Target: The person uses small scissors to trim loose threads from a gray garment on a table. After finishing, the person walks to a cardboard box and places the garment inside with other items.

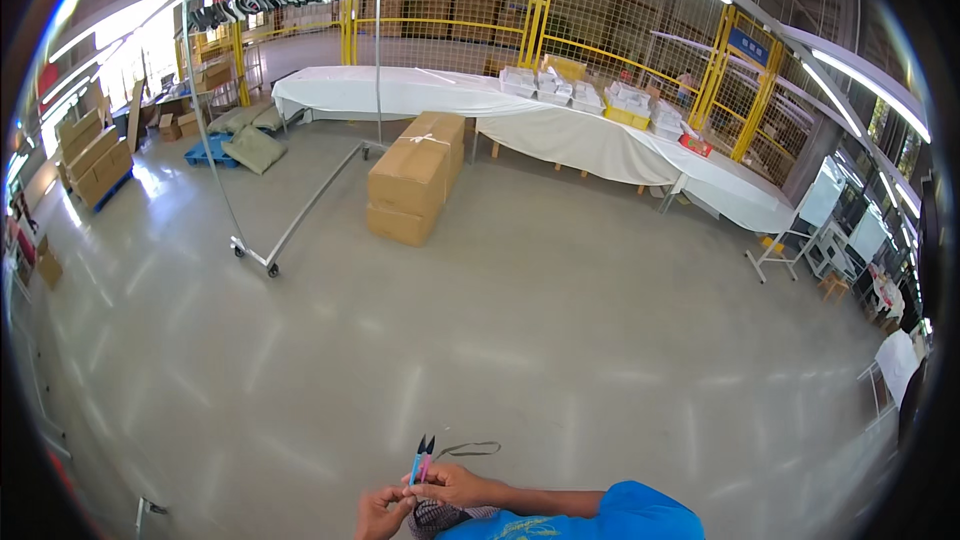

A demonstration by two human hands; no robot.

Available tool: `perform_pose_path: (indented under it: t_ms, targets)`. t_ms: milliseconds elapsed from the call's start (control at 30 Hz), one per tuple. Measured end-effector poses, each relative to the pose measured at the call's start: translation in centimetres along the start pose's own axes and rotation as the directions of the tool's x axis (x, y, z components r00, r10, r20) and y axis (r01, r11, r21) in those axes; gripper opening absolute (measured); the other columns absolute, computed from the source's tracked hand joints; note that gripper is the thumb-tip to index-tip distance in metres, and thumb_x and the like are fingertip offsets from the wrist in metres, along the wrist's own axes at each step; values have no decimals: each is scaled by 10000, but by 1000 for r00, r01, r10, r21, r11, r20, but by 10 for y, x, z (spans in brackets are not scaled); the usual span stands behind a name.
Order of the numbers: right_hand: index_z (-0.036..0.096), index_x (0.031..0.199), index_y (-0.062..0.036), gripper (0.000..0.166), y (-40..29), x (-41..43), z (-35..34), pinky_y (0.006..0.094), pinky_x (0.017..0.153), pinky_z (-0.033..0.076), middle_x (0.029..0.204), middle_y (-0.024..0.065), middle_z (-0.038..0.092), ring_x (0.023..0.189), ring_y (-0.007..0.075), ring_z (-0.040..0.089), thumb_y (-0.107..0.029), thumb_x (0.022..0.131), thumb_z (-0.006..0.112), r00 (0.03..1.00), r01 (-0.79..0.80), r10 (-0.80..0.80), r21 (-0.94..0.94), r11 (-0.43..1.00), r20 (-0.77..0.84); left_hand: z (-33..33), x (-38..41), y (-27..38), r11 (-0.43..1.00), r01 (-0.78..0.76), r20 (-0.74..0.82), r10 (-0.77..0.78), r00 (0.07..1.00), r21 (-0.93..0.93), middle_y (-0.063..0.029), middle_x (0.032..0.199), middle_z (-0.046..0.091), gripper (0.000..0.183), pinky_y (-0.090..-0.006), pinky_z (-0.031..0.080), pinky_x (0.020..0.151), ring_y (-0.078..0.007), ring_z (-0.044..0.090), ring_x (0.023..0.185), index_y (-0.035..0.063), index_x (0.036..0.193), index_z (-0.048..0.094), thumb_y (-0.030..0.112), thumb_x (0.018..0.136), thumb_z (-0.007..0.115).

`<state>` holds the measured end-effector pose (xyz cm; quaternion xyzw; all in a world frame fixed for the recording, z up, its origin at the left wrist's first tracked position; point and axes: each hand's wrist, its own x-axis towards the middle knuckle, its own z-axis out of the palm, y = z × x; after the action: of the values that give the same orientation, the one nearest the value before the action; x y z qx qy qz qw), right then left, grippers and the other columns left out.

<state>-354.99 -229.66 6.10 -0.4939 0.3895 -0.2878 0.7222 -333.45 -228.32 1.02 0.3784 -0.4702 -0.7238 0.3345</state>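
A pair of thread snips (416, 465) with one blue and one pink handle points upward at the bottom of the head view. Its dark blades stand slightly apart. My right hand (452, 485) holds the handles between thumb and fingers. My left hand (382, 511) pinches the lower end of the snips, close against the right fingertips. A thin dark cord loop (476, 449) sticks out beside the right hand; where it is attached is hidden. Below the hands are a dark checked cloth (431, 519) and my blue shirt (525, 526).
Stacked cardboard cartons (409, 180) stand ahead on the grey floor (480, 330). Left of them is a wheeled garment rack (307, 206) with hangers. Behind, a white-covered table (585, 135) carries several bins (626, 108), backed by yellow-framed mesh fencing (536, 7). Whiteboard stands (821, 191) are at right.
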Motion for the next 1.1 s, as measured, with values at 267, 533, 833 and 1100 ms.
perform_pose_path:
  t_ms: [267,533,833,1100]
  targets:
    - [608,1189,-52,260,-9,116,-21,255,828,484,1042,22,655,940,91,598,-180,967,562,967,133,-111,-79,988,230,-31,47,35,993,10,-221,17,975,119,-48,1121,611,407,-295,447,909,-121,553,1038,63,1275,559,174,893,644]
    - [632,1140,-2,251,-72,233,-68,194,637,471,904,39,666,722,52,574,-141,931,623,927,-16,30,-41,999,374,-52,117,82,905,-264,-528,52,848,-334,-2,860,601,74,-232,478,747,-60,563,812,33,918,549,33,873,608]
    - [558,1192,-5,265,-110,365,-93,253,713,508,1031,104,682,829,114,611,-124,956,573,936,7,-28,58,998,352,-107,171,118,966,-159,-702,-30,712,-203,15,776,622,171,-214,468,687,-57,566,720,5,984,617,165,924,616]
    - [511,1192,-28,240,-135,480,-69,291,676,536,1025,106,654,847,188,656,-159,990,509,983,-94,49,255,962,175,-189,168,124,999,-9,-834,41,551,43,40,705,610,290,-207,409,596,-43,523,663,44,907,693,333,893,668]
